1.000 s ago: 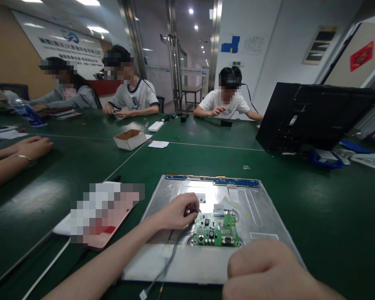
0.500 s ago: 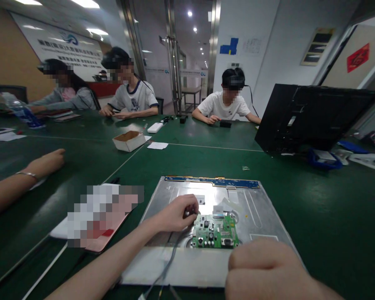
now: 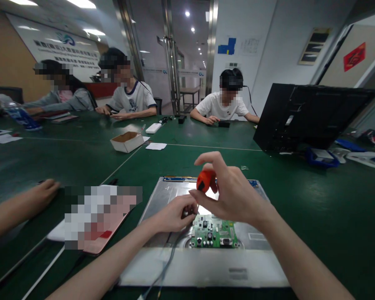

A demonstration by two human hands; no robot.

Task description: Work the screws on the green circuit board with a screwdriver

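A green circuit board (image 3: pixel 214 231) lies on the metal back of a flat display panel (image 3: pixel 206 266). My left hand (image 3: pixel 183 210) rests at the board's upper left corner, thumb and fingers pinched together; what lies between them is hidden. Above the board, my right hand (image 3: pixel 234 191) grips the orange and black handle of a screwdriver (image 3: pixel 204 180) from the top. Its thin shaft points down toward my left fingertips, and the tip cannot be seen. Grey wires (image 3: pixel 168 262) run from near the board's left side over the panel's front edge.
A co-worker's hand (image 3: pixel 46 191) rests at the left. Beside the panel lie a pink phone-like item (image 3: pixel 118 221) and a white item. Further off are an open box (image 3: pixel 128 143), a black monitor housing (image 3: pixel 309 121) and a blue tray (image 3: pixel 323 158). Several people sit across the table.
My right hand has come up from the lower right to above the board, with the screwdriver now visible in it. My left hand stays put. The co-worker's hand at left has shifted down.
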